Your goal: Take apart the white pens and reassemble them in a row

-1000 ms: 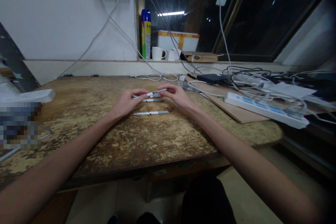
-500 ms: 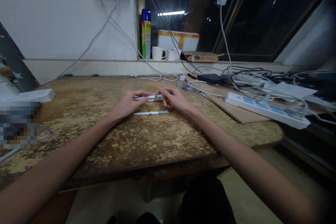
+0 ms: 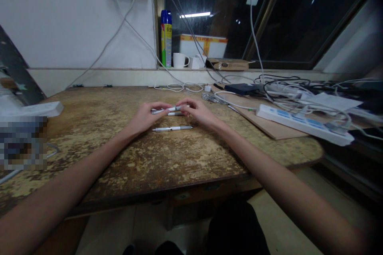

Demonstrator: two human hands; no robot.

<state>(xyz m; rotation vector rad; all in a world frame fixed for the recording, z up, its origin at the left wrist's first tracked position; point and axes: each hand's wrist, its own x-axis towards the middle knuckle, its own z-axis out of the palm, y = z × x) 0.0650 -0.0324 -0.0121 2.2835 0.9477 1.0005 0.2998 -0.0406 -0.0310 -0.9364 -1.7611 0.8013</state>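
Between both hands a white and grey pen (image 3: 172, 108) lies crosswise, pinched at its left part by my left hand (image 3: 149, 114) and at its right end by my right hand (image 3: 194, 110). Just below it shows part of a second pen (image 3: 176, 114), its ends hidden by my fingers. Nearer to me, another white and grey pen (image 3: 172, 128) rests on the worn wooden table (image 3: 167, 155), touched by neither hand.
A white power strip (image 3: 302, 124) and tangled cables lie on a brown board (image 3: 269, 129) at the right. On the sill stand a spray can (image 3: 166, 40), a white mug (image 3: 180, 60) and a cardboard box (image 3: 230, 64). Another white strip (image 3: 44, 109) sits at the left.
My right fingers have shifted and now close round the right end of the upper pen, which is slightly tilted. My left hand has barely moved. The nearer pen stays in place.
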